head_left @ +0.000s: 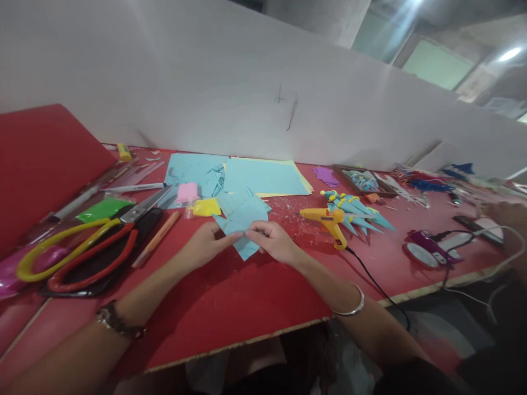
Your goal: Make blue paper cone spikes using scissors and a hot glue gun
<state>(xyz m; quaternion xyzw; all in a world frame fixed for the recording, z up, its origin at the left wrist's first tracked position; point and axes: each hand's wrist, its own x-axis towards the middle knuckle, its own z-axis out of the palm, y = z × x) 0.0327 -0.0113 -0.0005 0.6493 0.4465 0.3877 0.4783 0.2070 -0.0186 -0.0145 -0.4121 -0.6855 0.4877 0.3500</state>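
Observation:
Between both hands is a piece of light blue paper (246, 249), pointed at its lower end. My left hand (208, 244) pinches it from the left, thumb on top. From the right, my right hand (275, 241) grips the same paper with thumb and fingers, the two thumbtips almost touching. More blue paper pieces (242, 206) lie just behind the hands. A yellow packet (206, 207) and a pink block (187, 192) sit beyond my left hand. To the right of my right hand rests a yellow glue gun (325, 216) with a black cord.
Large scissors (88, 247) with red and yellow handles lie at left, near an orange stick (156, 238). Blue sheets (267, 175) lie against the white wall (206, 82). Blue paper cones (360, 211), a brown tray (387, 189) and a purple device (430, 249) are at right, near another person's hand (504, 214).

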